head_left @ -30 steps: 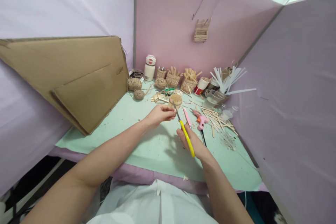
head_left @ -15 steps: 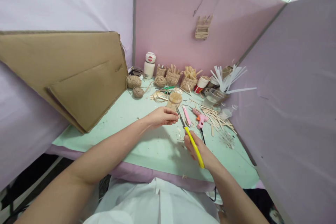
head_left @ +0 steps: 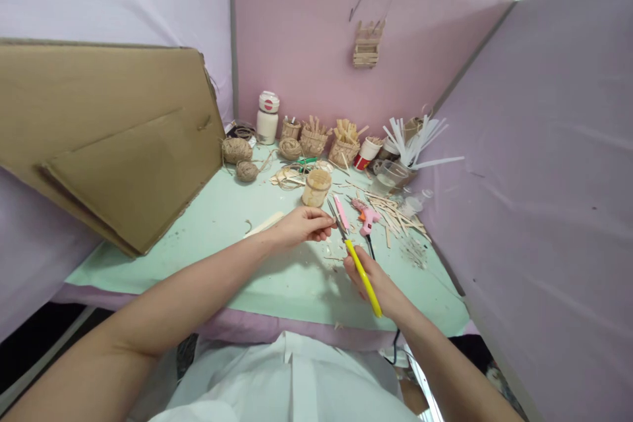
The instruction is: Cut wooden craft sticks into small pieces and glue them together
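My right hand (head_left: 373, 282) is closed around the yellow handles of a pair of scissors (head_left: 363, 277), whose blades point up and away toward my left fingertips. My left hand (head_left: 309, 224) pinches a tiny pale piece, perhaps wood, right at the blades; most of it is hidden by the fingers. Just beyond my left hand stands a small round wooden cup (head_left: 316, 188). A pink utility knife (head_left: 341, 212) lies beside the blades. To its right is a pink glue gun (head_left: 368, 219) with a black cord.
Loose wooden sticks (head_left: 395, 214) and scraps cover the right side. Twine balls (head_left: 237, 150), a white bottle (head_left: 268, 120), stick-filled baskets (head_left: 345, 145) and white glue sticks (head_left: 418, 142) line the back. A large cardboard sheet (head_left: 123, 112) leans at left. A pale stick (head_left: 264, 224) lies behind my left forearm.
The camera view has shifted, so the scene sits further left. Both hands stay close together, with the scissor blades still at the left fingertips. The pale stick behind the left forearm now shows.
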Demonstrator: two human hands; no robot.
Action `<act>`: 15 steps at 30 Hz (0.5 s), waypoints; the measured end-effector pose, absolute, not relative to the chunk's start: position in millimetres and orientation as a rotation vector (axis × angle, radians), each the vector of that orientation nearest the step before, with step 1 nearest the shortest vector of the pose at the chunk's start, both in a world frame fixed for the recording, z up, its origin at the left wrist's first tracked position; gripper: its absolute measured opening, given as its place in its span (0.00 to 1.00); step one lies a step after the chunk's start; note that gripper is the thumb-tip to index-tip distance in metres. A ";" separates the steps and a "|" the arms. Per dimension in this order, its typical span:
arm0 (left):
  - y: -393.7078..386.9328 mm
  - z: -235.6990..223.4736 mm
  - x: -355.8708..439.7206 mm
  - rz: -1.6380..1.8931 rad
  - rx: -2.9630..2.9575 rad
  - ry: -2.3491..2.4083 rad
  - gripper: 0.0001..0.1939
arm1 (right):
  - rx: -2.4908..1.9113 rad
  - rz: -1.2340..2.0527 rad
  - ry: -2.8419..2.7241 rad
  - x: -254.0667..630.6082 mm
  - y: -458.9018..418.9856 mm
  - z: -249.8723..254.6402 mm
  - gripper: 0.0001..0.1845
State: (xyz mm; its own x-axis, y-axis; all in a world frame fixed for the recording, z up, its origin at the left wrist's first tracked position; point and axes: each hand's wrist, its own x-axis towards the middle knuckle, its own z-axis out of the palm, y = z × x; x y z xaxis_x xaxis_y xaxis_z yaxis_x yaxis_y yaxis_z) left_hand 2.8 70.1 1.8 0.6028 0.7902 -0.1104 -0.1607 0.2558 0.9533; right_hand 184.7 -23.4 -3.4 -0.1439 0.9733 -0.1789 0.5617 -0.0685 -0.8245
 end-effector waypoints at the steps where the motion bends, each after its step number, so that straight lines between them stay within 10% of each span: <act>1: 69.9 1.5 3.3 0.721 1.160 0.675 0.16 | -1.650 1.117 -1.734 184.9 -24.0 -2.0 0.18; 15: 66.6 7.9 0.7 0.572 1.371 0.700 0.15 | -1.707 1.202 -1.854 195.0 -38.5 18.2 0.18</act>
